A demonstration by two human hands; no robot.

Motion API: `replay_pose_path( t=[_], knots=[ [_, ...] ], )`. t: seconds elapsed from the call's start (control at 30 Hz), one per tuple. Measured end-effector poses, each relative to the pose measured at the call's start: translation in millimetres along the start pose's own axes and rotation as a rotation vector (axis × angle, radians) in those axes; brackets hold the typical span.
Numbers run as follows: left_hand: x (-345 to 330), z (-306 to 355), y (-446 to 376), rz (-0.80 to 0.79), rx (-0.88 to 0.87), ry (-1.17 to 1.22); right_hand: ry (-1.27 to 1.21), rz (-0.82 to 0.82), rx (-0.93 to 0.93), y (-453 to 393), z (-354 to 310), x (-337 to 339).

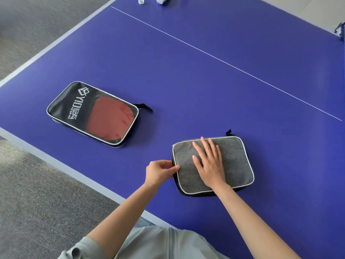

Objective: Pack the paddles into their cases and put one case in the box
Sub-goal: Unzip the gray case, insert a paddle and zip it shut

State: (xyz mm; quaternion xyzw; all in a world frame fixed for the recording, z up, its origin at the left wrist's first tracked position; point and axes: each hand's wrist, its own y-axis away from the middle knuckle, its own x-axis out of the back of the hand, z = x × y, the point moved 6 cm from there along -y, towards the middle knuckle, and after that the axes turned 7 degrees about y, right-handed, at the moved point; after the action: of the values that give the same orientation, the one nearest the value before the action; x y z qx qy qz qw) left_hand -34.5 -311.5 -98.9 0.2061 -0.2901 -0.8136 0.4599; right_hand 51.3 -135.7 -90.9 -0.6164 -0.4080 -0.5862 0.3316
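- You have two paddle cases on the table: one black case (92, 114) with a clear window, one grey case (233, 161) with pale piping.
- One red paddle (112, 121), seen through the black case's window.
- Two bare hands: your left hand (158, 171) and your right hand (210, 162).
- One blue table (186, 81).
- One small white round thing (141, 1) at the far edge; too small to tell what.
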Motion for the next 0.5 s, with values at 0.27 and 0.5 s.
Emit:
replay_pose_path(
  t=[0.27,0.5],
  knots=[
    [-5.7,39.4,-52.1,-0.140,-0.393,-0.482,0.026,0.009,0.019,0.5,1.2,3.0],
    [-20.3,53.9,-71.6,-0.213,-0.577,-0.686,0.036,0.025,0.007,1.6,1.0,3.5]
  ],
)
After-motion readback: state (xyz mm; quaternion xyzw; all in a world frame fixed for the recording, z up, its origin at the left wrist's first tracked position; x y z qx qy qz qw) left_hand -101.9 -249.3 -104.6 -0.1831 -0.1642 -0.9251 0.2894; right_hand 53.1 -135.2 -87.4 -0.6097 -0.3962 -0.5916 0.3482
